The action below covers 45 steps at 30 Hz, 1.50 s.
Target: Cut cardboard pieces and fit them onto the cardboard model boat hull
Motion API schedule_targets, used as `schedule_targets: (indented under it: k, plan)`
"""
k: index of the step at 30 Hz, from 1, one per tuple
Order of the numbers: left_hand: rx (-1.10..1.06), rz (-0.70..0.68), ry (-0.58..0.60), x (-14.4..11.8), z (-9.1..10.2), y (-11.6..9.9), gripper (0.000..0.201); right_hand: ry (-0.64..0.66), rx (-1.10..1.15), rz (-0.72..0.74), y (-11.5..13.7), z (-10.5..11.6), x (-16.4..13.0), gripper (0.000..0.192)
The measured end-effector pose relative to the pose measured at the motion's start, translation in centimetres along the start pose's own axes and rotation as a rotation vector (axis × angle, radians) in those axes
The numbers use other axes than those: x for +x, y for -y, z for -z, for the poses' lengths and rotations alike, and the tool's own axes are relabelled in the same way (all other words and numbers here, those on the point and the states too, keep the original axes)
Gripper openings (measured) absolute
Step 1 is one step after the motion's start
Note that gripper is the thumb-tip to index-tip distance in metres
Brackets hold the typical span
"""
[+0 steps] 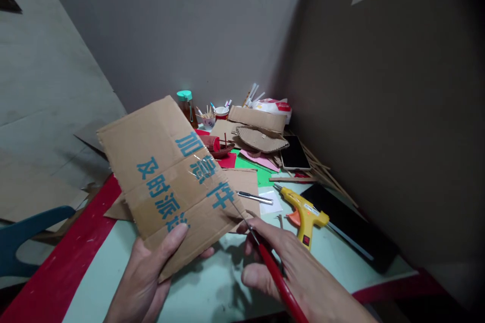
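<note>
Head view. Left hand (146, 275) pinches the lower edge of the cardboard (166, 171), thumb on top, fingers under, holding it tilted above the table (212, 287). The cardboard bears blue print and clear tape. Right hand (295, 267) is closed round the red handle of a tool (275, 272), its thin metal blade meeting the cardboard's right edge near the last blue character.

Progress, as a judgement: the cut looks barely begun; no slit shows along the sheet, and the piece is whole.

Nearby: yellow glue gun (305, 212) just right of the hands, phone (294, 154) farther back, cardboard scraps and cups beyond.

Hard to tell: whether the tool is scissors or a knife; the blade tip blurs against the cardboard. Both wrists are cut off at the frame's bottom.
</note>
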<state>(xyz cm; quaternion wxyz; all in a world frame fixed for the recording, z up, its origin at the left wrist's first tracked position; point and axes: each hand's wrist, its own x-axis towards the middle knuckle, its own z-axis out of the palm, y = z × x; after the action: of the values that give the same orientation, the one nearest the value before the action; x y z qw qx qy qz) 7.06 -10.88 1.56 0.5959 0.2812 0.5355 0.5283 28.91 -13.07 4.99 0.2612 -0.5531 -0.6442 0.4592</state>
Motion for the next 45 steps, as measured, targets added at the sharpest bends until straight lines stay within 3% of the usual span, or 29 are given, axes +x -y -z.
schedule_targets:
  k: [10, 15, 24, 31, 35, 40, 45]
  plan:
    - [0.000, 0.082, -0.025, 0.7, 0.2, 0.5, 0.080, 0.076, 0.009, 0.004, 0.1, 1.0, 0.3, 0.033]
    - [0.042, 0.045, -0.015, 0.6, 0.1, 0.4, 0.078, 0.050, -0.001, -0.014, -0.4, 1.0, 0.2, 0.038]
    - [0.039, 0.010, -0.012, 0.8, -0.1, 0.6, 0.087, -0.063, -0.089, -0.073, -1.9, -0.3, 0.5, 0.041]
    - [0.048, 0.039, -0.003, 0.8, -0.1, 0.3, 0.078, -0.061, -0.200, 0.006, -2.1, -1.0, 1.1, 0.037]
    - [0.065, 0.038, -0.009, 0.7, -0.1, 0.6, 0.074, -0.072, -0.122, 0.005, -1.8, -0.8, 1.3, 0.030]
    - [0.042, 0.017, -0.027, 0.6, -0.2, 0.8, 0.082, -0.011, -0.078, -0.045, -1.5, -0.3, 1.5, 0.044]
    - [0.034, 0.080, -0.020, 0.8, 0.5, 0.7, 0.085, -0.035, -0.166, -0.019, -2.6, -1.3, 1.7, 0.041]
